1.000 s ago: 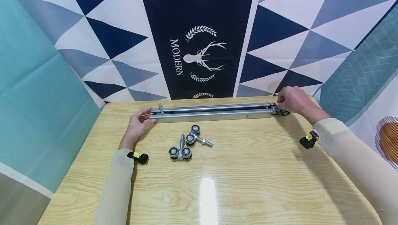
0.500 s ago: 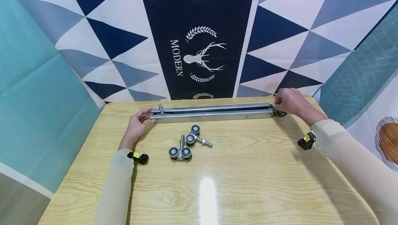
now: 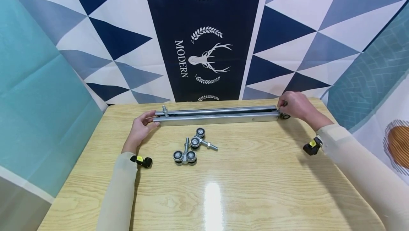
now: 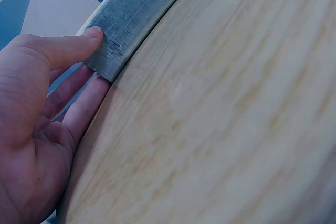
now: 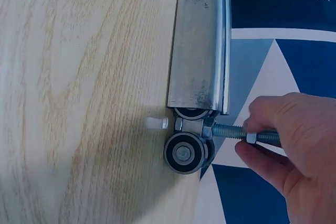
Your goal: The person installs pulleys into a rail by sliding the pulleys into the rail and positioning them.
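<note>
A long steel sliding-door track point(image 3: 220, 118) lies along the back of the table, its slot facing up. My left hand point(image 3: 141, 128) holds its left end, with the thumb point(image 4: 93, 34) on the front wall and the fingers at the end. Close by, the bolt of a roller trolley point(image 3: 164, 111) stands up out of the slot. At the right end, my right hand point(image 3: 295, 104) pinches the threaded bolt point(image 5: 231, 131) of another roller trolley point(image 5: 184, 153). That trolley's leading wheels are partly inside the track's mouth; its trailing wheels are outside.
Two more roller trolleys, one bolt-up point(image 3: 185, 155) and one lying with its bolt to the right point(image 3: 201, 140), rest on the wooden table point(image 3: 255, 174) in front of the track. A patterned cloth point(image 3: 204, 39) hangs right behind the table's back edge.
My right hand has moved left with the roller trolley, bringing its leading wheels into the track's end. The left hand and the two loose trolleys have stayed put.
</note>
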`<action>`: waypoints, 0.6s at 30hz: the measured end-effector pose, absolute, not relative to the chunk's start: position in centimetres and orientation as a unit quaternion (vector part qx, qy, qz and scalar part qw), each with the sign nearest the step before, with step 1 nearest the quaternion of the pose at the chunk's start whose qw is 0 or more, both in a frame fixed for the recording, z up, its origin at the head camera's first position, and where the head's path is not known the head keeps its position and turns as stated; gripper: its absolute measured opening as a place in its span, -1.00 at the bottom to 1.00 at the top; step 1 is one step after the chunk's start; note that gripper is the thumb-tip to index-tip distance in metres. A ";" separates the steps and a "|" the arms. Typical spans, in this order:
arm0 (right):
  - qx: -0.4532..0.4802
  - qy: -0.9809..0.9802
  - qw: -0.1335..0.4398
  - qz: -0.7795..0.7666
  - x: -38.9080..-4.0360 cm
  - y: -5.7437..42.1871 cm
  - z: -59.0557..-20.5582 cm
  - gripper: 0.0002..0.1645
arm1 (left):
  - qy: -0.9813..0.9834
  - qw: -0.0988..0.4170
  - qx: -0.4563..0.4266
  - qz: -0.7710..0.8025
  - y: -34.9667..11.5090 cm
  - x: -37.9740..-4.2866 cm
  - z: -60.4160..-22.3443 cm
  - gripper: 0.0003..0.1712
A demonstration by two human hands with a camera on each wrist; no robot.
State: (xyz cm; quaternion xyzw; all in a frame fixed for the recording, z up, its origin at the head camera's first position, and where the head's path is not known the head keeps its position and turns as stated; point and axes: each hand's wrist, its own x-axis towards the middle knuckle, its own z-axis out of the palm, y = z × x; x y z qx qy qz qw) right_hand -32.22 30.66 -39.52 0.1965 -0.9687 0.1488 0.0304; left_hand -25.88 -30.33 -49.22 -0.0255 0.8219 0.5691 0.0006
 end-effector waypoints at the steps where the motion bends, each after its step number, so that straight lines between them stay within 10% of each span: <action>1: 0.184 -0.969 0.026 0.165 -32.1 30.7 -39.6 -0.91 | 0.822 0.001 -0.026 0.568 -30.3 -25.9 -49.2 -0.26; 18: 0.028 -0.927 0.043 0.371 -30.6 31.8 -39.7 -0.53 | 0.818 -0.001 -0.024 0.575 -30.2 -25.9 -49.1 -0.24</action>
